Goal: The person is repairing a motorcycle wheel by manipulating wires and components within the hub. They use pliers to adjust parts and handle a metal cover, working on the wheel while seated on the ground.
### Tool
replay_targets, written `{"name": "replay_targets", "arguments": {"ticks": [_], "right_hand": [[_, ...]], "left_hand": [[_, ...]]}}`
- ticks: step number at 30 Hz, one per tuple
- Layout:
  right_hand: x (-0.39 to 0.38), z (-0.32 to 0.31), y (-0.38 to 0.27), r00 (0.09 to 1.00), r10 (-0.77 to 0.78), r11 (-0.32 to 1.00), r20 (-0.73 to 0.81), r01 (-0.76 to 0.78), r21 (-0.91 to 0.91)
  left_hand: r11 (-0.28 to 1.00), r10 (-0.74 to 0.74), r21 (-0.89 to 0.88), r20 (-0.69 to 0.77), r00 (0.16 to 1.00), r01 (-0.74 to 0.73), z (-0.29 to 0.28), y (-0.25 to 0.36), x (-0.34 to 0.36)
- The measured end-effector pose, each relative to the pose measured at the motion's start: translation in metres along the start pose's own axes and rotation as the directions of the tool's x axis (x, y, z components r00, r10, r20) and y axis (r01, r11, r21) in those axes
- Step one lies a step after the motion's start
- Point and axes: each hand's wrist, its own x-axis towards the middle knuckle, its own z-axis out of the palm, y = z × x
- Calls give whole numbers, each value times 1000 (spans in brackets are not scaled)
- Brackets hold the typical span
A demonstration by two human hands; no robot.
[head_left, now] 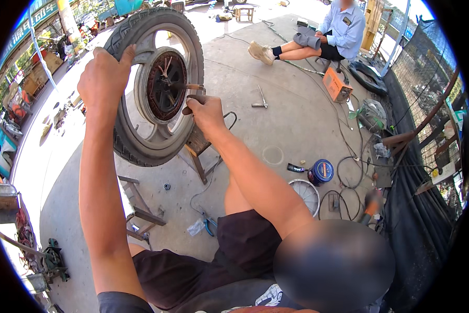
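A motor wheel with a black treaded tyre and a grey spoked rim stands upright in front of me, at the left. My left hand grips the tyre's upper left side, thumb over the tread. In the open hub I see a ring of copper-coloured windings, a dark centre and a few loose wires. A metal axle sticks out toward the right. Just below its end is my right hand, fingers closed in a pinch; what they hold, if anything, is too dark to make out. The wheel's lower edge is near a small wooden stool.
A hammer lies on the concrete. At the right are an orange machine, a blue-lidded tub, a round white basin and tangled cables. Blue-handled pliers lie near my legs. A person sits at the far right.
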Motion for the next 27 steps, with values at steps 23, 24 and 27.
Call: {"name": "replay_targets", "arguments": {"ticks": [23, 24, 27], "right_hand": [[2, 35, 16, 925, -290, 735, 246, 380, -562], [4, 36, 17, 926, -296, 750, 233, 376, -544], [3, 35, 20, 920, -330, 790, 211, 392, -472]], "left_hand": [[999, -46, 0, 67, 997, 46, 0, -9, 3], [999, -38, -5, 72, 997, 38, 1, -9, 4], [999, -49, -6, 101, 994, 50, 1, -9, 1]]}}
